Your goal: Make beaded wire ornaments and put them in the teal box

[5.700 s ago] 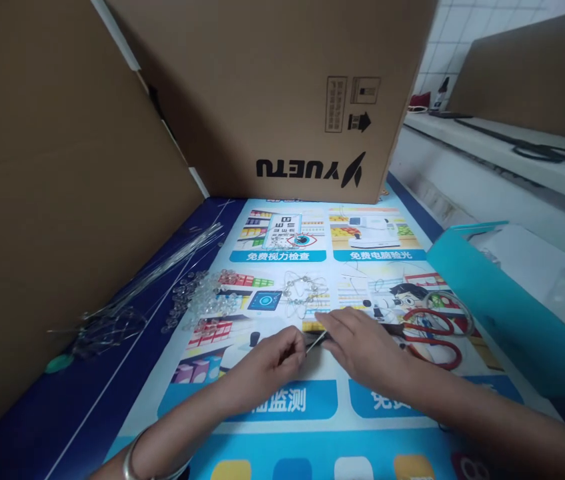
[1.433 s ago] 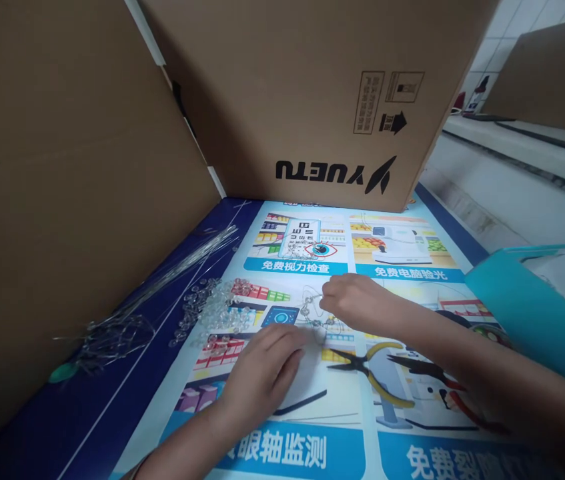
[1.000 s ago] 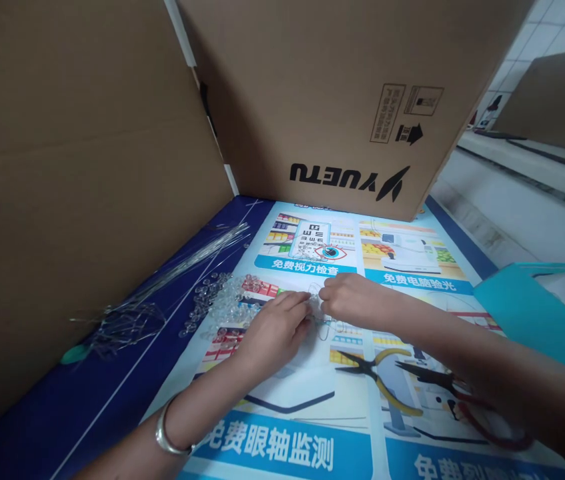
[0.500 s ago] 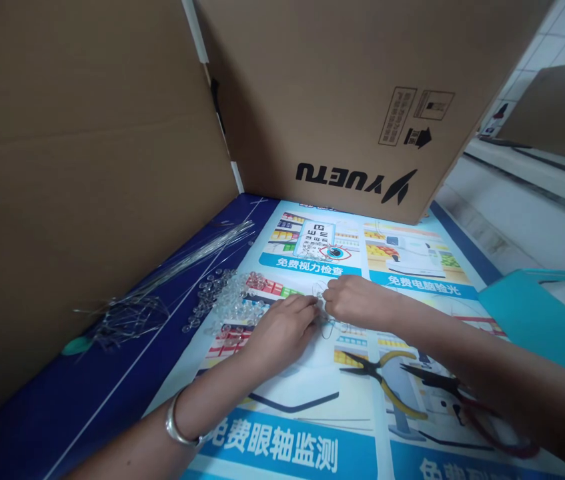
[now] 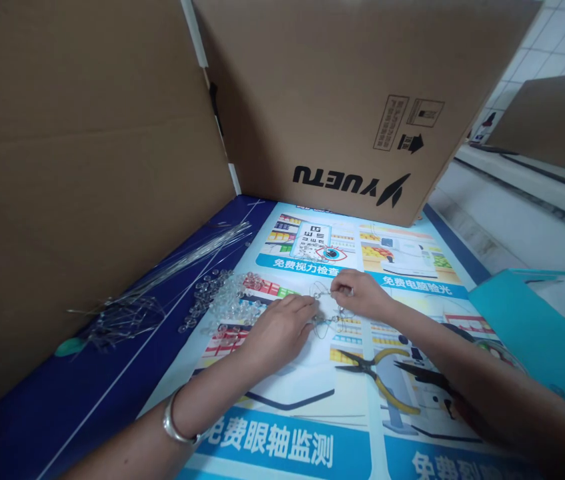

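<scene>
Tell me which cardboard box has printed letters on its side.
The box straight ahead, marked YUETU upside down; the box on the left is plain.

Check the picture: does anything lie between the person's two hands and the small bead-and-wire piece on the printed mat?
Nothing visible does. The left hand and the right hand both already touch the small bead-and-wire piece. The loose clear beads lie to the left and the yellow-handled pliers nearer the person, both apart from it.

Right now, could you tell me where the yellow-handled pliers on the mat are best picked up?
Take the yellow-handled pliers by the two curved handles, coming from the near right. They lie flat with the dark nose pointing left toward the left hand, and the handles splay open toward the right forearm, so probably squeeze both together.
</scene>
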A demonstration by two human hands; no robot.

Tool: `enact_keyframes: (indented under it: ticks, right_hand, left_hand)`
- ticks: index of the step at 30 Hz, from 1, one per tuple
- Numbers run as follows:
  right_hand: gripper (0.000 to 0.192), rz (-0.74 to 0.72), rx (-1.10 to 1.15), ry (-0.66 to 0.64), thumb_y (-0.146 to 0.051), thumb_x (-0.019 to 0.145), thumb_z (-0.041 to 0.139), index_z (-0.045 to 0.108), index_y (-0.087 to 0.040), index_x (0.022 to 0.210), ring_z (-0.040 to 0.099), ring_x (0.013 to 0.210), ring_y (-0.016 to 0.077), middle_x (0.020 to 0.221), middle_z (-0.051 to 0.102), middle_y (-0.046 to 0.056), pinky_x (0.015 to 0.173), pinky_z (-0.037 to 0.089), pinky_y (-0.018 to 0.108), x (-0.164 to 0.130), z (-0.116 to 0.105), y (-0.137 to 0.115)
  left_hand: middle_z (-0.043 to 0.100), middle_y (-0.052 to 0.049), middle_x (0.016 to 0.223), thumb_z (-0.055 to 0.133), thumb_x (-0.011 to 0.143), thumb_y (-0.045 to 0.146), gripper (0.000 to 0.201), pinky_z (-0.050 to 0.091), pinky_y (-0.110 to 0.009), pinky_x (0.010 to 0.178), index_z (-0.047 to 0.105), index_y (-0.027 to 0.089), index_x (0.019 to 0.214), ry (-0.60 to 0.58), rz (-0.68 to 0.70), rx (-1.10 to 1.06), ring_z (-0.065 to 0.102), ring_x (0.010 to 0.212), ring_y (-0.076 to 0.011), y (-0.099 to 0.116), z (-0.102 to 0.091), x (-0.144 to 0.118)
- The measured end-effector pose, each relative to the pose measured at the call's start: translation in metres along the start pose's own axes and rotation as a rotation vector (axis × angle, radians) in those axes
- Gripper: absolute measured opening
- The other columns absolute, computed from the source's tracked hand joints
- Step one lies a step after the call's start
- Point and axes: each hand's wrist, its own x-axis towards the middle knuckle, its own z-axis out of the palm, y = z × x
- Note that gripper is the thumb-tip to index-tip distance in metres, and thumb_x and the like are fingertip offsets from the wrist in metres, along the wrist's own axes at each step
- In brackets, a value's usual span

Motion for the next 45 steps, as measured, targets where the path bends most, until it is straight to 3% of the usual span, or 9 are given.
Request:
enact_keyframes:
  ticks: [10,20,33,38,45]
  right_hand:
    - [0.012,0.23,-0.028,0.035,-0.025,0.074,0.05,0.059,-0.019,0.071,0.05,0.063,0.012,0.068,0.059,0.0,0.055,0.033,0.021,0.002,0.008,0.014]
    - [0.013,0.271,-0.047,0.023,-0.03,0.074,0.053,0.06,-0.02,0.073,0.051,0.067,0.0122,0.075,0.06,0.001,0.055,0.032,0.021,0.001,0.008,0.013]
    - [0.014,0.221,0.022,0.082,-0.029,0.076,0.053,0.06,-0.021,0.086,0.051,0.073,0.0119,0.084,0.058,0.001,0.066,0.037,0.023,-0.016,-0.006,0.0]
    - [0.016,0.07,0.016,0.08,-0.022,0.082,0.047,0.062,-0.019,0.085,0.051,0.083,0.0152,0.083,0.059,0.004,0.071,0.038,0.026,-0.045,-0.012,-0.017]
    - [0.026,-0.104,-0.159,0.02,-0.019,0.086,0.041,0.062,-0.02,0.101,0.049,0.086,0.0178,0.087,0.059,0.007,0.077,0.037,0.031,-0.073,-0.006,-0.024]
  left_hand:
    - [0.057,-0.008,0.113,0.049,0.082,0.017,0.028,0.04,-0.042,0.09,0.055,0.02,0.109,-0.016,0.008,-0.01,0.048,0.106,-0.0231,0.0,0.003,0.0]
    - [0.057,-0.008,0.113,0.05,0.081,0.016,0.026,0.04,-0.044,0.09,0.057,0.019,0.107,0.028,0.053,-0.023,0.049,0.105,-0.0241,-0.006,0.009,0.0]
    - [0.057,-0.007,0.113,0.047,0.082,0.016,0.028,0.04,-0.044,0.091,0.055,0.022,0.109,0.071,0.073,-0.074,0.049,0.107,-0.0224,-0.009,0.006,-0.002]
    - [0.056,-0.008,0.117,0.044,0.084,0.015,0.029,0.039,-0.043,0.093,0.054,0.021,0.11,0.087,0.084,-0.041,0.048,0.109,-0.0222,-0.007,0.003,-0.003]
    - [0.042,-0.007,0.135,0.041,0.087,0.025,0.034,0.033,-0.047,0.097,0.047,0.023,0.121,-0.033,0.068,0.077,0.034,0.125,-0.0234,-0.006,0.011,-0.003]
